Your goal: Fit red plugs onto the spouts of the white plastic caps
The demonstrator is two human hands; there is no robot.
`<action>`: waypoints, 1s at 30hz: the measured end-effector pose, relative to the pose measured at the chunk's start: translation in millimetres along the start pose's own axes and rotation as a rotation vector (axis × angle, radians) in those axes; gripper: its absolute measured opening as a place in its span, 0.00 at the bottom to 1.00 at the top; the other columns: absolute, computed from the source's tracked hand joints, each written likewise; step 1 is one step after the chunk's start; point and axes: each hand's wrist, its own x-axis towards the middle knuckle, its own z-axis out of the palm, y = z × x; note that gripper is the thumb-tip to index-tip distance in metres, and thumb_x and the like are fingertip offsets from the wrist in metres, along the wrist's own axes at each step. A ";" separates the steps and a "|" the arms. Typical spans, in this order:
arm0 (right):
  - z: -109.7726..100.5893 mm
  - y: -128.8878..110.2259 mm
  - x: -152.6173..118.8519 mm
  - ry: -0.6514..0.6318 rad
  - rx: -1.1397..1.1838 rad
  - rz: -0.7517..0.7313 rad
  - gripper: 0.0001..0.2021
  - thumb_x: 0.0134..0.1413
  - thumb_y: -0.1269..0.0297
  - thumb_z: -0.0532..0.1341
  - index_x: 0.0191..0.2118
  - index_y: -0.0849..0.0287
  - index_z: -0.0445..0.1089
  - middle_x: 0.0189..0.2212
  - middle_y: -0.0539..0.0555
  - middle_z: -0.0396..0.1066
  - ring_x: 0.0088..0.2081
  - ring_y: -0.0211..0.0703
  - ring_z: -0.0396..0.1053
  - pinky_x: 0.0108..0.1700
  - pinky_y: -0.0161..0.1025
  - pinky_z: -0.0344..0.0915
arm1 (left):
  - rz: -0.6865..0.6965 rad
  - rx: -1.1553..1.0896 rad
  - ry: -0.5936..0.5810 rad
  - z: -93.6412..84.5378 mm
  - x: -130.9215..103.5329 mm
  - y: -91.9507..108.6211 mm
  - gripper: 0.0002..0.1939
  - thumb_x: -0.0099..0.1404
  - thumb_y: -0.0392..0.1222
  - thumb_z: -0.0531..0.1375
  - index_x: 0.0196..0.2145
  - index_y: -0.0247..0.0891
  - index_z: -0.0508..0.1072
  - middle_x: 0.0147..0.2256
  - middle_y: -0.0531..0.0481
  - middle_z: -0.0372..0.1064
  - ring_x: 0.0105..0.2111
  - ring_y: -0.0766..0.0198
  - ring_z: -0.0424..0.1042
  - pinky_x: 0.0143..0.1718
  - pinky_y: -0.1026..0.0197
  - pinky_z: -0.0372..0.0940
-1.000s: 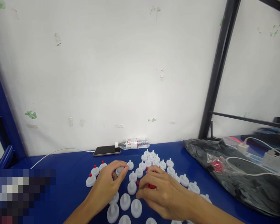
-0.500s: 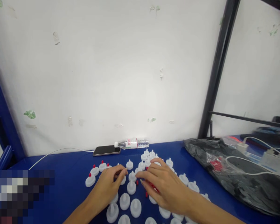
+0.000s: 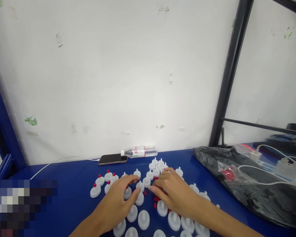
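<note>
My left hand is open, its thumb and fingers spread on either side of a white nozzle cap. Beneath its palm stands a white nozzle cap with a red tip. My right hand bends its fingers down over a pile of small red tips; its fingertips are partly hidden, and what they hold I cannot make out. White nozzle caps without red tips stand around both hands. To the left, several caps wear red tips.
A phone on a white cable and a clear water bottle lie by the wall. On the right, a black plastic bag bears a small bag of red pieces. A power strip with chargers sits beyond.
My left hand has opened from a pinch and moved slightly right, uncovering red-tipped caps. My right hand's spread fingers have curled down over the red tips.
</note>
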 end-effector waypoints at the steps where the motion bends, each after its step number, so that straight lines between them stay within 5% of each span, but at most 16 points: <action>1: -0.4 0.1 0.6 0.001 -0.003 -0.001 0.19 0.72 0.64 0.51 0.27 0.58 0.67 0.25 0.48 0.72 0.31 0.40 0.67 0.47 0.42 0.54 | 0.010 0.019 -0.017 0.8 -1.1 -0.2 0.20 0.70 0.55 0.53 0.56 0.50 0.70 0.56 0.50 0.71 0.57 0.52 0.67 0.60 0.48 0.61; 8: 4.9 16.1 2.4 -0.017 -0.049 0.069 0.09 0.68 0.65 0.57 0.38 0.54 0.76 0.35 0.49 0.77 0.39 0.42 0.71 0.55 0.44 0.53 | 0.020 0.076 -0.045 0.4 -1.7 1.2 0.20 0.71 0.50 0.52 0.56 0.47 0.71 0.57 0.48 0.71 0.57 0.52 0.67 0.60 0.47 0.60; 20: 9.8 15.6 0.6 -0.131 -0.053 0.055 0.07 0.65 0.69 0.60 0.37 0.55 0.76 0.35 0.50 0.78 0.39 0.44 0.71 0.51 0.43 0.55 | 0.017 0.013 -0.013 -3.5 2.8 8.7 0.12 0.70 0.44 0.53 0.41 0.47 0.77 0.39 0.56 0.78 0.39 0.60 0.74 0.41 0.59 0.64; 30: 11.7 15.8 1.8 -0.116 -0.042 0.066 0.06 0.62 0.69 0.63 0.33 0.57 0.75 0.34 0.49 0.77 0.39 0.43 0.71 0.52 0.42 0.56 | 0.023 0.003 -0.041 -1.6 4.2 5.9 0.10 0.68 0.43 0.56 0.38 0.46 0.79 0.40 0.54 0.78 0.41 0.59 0.74 0.43 0.59 0.65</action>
